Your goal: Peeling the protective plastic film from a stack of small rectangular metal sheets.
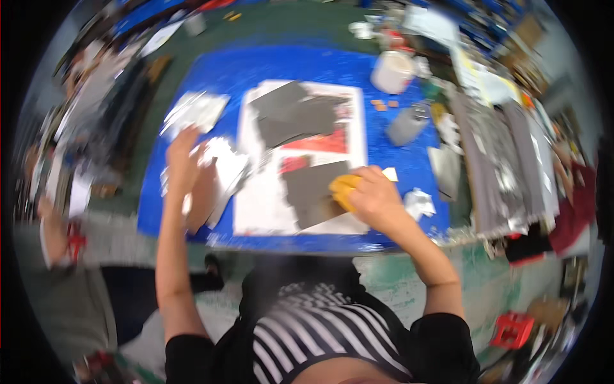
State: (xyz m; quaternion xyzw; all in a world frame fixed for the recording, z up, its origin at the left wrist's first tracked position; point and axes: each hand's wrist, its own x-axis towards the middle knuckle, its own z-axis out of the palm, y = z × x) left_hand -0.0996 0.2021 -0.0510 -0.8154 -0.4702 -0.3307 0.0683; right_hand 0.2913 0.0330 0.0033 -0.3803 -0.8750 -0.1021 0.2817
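Observation:
My right hand (376, 197) is closed around a crumpled yellow cloth or sponge (344, 189), which rests at the right edge of a dark grey sheet (313, 195). That sheet lies on white printed paper (259, 214) with red patches. Farther up the paper, several more grey sheets (297, 118) overlap at angles. My left hand (183, 150) reaches over shiny, silvery wrapping, between one pile (198, 112) at the far left and another (227, 163) nearer me. Motion blurs its fingers, so what they hold, if anything, is unclear.
The blue tabletop (275, 63) carries a white tub (392, 72), a grey bottle (407, 125), small orange pieces (380, 105) and a crumpled white scrap (419, 203). Stacked grey material (489, 166) stands at right. Other people are at the left and right edges. A red stool (511, 329) sits lower right.

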